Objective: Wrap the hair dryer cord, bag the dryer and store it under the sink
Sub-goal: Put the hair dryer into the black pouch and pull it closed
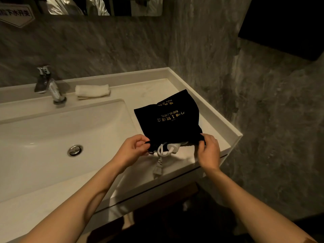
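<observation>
Head view: the white vanity counter point(154, 92) fills the middle of the frame, with the sink basin point(52, 137) sunk into its left half and the faucet point(49, 85) at upper left. A folded white towel point(93, 91) lies just right of the faucet, well apart from the work.

Right of centre, the black drawstring bag point(168, 118) lies flat on the counter, its gold lettering upside down to the camera and its mouth toward the bottom of the frame. The hair dryer point(174, 147) is mostly inside; only a white part shows at the mouth, between the two hands.

The left hand point(133, 149) pinches the left corner of the bag's mouth, fingers curled. The right hand point(208, 151) pinches the right corner the same way.

A loop of white cord point(160, 149) pokes out of the mouth, and the plug point(157, 171) trails below it toward the counter's front edge.

The main risk, as I judge it: cinching the mouth now would trap the cord outside, leaving the plug to dangle and snag when the bag goes under the sink. The loose tail also suggests the wrap could unwind. With the mouth near the front edge, a sharp tug might drag the bag off the counter.
</observation>
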